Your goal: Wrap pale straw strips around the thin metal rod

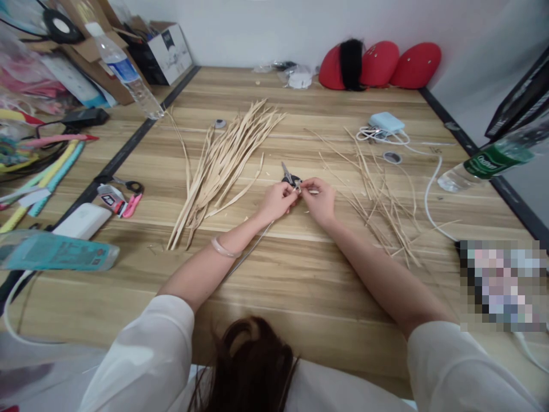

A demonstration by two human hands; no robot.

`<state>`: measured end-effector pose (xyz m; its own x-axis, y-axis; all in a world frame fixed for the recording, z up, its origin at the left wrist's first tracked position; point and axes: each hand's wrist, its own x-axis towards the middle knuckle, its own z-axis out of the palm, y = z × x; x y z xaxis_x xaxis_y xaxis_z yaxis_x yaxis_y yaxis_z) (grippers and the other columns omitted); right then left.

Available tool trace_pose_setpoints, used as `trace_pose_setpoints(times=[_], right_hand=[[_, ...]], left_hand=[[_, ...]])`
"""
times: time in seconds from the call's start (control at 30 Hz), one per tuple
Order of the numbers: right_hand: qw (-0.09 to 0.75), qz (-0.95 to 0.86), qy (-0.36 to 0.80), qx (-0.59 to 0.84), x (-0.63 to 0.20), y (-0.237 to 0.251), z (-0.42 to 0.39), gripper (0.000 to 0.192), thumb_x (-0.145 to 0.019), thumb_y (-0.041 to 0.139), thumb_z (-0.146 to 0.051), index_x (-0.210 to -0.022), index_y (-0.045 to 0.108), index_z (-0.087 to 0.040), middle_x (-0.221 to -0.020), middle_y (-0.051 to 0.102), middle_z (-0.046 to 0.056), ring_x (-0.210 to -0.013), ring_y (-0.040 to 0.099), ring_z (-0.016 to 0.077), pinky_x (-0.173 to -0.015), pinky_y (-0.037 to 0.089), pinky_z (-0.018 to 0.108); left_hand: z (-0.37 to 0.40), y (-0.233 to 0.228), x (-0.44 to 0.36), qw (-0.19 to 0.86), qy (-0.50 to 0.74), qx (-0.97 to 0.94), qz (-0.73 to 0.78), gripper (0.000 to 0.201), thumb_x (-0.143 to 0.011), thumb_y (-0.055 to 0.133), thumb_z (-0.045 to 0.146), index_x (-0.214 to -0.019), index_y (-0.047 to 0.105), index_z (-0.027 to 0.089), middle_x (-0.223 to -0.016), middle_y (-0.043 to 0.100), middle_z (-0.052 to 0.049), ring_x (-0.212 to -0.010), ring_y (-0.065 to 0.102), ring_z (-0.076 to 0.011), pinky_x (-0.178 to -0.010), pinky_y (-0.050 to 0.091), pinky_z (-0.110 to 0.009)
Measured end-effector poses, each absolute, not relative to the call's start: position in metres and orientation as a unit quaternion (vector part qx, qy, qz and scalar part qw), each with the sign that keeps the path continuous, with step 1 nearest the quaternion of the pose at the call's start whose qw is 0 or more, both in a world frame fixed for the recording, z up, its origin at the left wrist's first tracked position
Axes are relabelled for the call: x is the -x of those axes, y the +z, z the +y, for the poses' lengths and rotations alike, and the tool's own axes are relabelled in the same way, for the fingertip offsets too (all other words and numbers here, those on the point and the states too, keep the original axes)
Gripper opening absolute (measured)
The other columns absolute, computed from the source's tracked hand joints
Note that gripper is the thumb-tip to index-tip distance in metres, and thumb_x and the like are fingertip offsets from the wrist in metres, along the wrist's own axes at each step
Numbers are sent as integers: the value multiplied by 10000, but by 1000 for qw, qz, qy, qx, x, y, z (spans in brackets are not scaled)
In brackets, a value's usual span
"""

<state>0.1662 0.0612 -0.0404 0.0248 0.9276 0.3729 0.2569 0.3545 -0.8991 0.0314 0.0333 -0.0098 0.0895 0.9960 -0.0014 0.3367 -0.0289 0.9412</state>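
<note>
My left hand and my right hand meet at the middle of the wooden table, fingertips together. Both pinch a thin pale straw strip, which trails back toward my left forearm. Small black-handled scissors lie on the table just behind my fingers. A bundle of wide straw strips fans out to the left of my hands. A looser pile of thin straw strips lies to the right.
A water bottle and cardboard boxes stand at the back left. Another pair of scissors, a white power bank and a teal package lie left. A blue charger, white cable, green-label bottle and red shells lie right.
</note>
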Motion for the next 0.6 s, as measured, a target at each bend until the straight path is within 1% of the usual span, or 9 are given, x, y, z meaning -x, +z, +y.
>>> trace_pose_setpoints(times=[0.17, 0.27, 0.33, 0.4, 0.47, 0.53, 0.6], right_hand=[[537, -631, 294, 476, -167, -40, 60, 91, -699, 553, -131, -731, 625, -177, -748, 668, 23, -706, 652, 157, -695, 542, 303], [545, -658, 245, 458, -167, -39, 59, 72, -713, 559, -133, -728, 607, -183, -762, 643, 25, -746, 634, 156, -734, 542, 309], [552, -674, 221, 438, -167, -37, 58, 71, -731, 558, -136, -757, 602, -185, -803, 628, 34, -770, 629, 155, -731, 545, 303], [563, -668, 236, 426, -166, -37, 57, 121, -742, 566, -148, -853, 597, -187, -917, 618, 51, -777, 638, 144, -714, 554, 296], [569, -650, 269, 427, -165, -38, 58, 194, -744, 584, -168, -936, 577, -195, -974, 613, 53, -759, 651, 135, -699, 562, 293], [563, -640, 290, 435, -164, -40, 59, 202, -746, 597, -193, -946, 570, -202, -927, 629, 40, -743, 656, 135, -686, 566, 292], [556, -644, 293, 436, -164, -41, 59, 169, -751, 598, -214, -918, 584, -202, -872, 645, 32, -746, 655, 140, -680, 568, 289]], left_hand=[[28, -6, -34, 421, 370, -617, 553, 188, -832, 536, 281, -687, 505, 165, -549, 577, 18, -365, 472, -59, -414, 332, -187], [30, -7, -34, 425, 374, -614, 550, 188, -829, 539, 282, -686, 502, 166, -547, 578, 20, -363, 469, -59, -410, 327, -190], [31, -8, -33, 427, 378, -615, 545, 182, -825, 540, 270, -681, 498, 166, -541, 573, 23, -363, 469, -58, -411, 330, -188], [32, -10, -33, 434, 382, -610, 542, 176, -821, 536, 260, -679, 493, 167, -540, 569, 23, -361, 466, -58, -405, 330, -187], [33, -11, -33, 439, 386, -605, 541, 180, -821, 533, 268, -677, 493, 167, -540, 568, 21, -359, 465, -58, -401, 329, -186], [33, -12, -32, 439, 388, -601, 544, 187, -816, 538, 285, -677, 502, 164, -551, 579, 14, -359, 469, -59, -397, 327, -185], [34, -13, -31, 431, 390, -600, 549, 191, -802, 550, 294, -669, 520, 160, -557, 590, 8, -363, 478, -60, -400, 330, -183]])
